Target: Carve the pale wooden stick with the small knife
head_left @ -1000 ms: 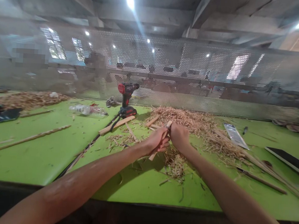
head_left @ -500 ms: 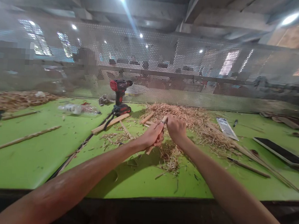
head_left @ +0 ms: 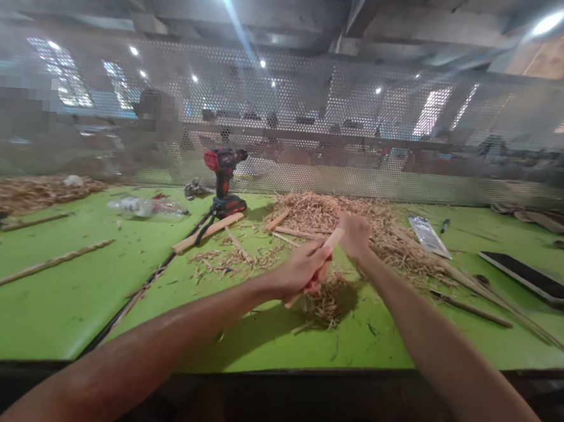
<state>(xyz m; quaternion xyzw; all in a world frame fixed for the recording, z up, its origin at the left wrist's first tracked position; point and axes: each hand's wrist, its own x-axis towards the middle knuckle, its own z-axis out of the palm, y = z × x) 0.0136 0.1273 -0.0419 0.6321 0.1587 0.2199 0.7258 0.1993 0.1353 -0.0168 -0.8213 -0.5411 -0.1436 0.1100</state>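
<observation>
My left hand [head_left: 304,271] is wrapped around a flat, pale wooden strip [head_left: 334,238], which slants up and away to the right. The strip's lower end pokes out beneath my fist. Close to its upper end is my right hand [head_left: 356,234], closed and somewhat blurred; what its fingers hold is hidden from me. Both hands are above the green tabletop [head_left: 255,343]. Curly wood shavings [head_left: 326,306] lie beneath them, and a larger heap of shavings [head_left: 320,207] spreads behind.
A red and black cordless drill [head_left: 223,181] stands at the back, with a flat wooden slat [head_left: 209,232] before it. Left of it lies a clear plastic bottle [head_left: 143,207]. On the right are a slim knife-like tool [head_left: 471,308] and a dark-screened tablet [head_left: 529,277]. Perforated mesh [head_left: 306,123] borders the back.
Both hands have shifted to the right, the left one also nearer to me with the wooden strip. My right hand is farther from my left, and more of the strip's upper end shows.
</observation>
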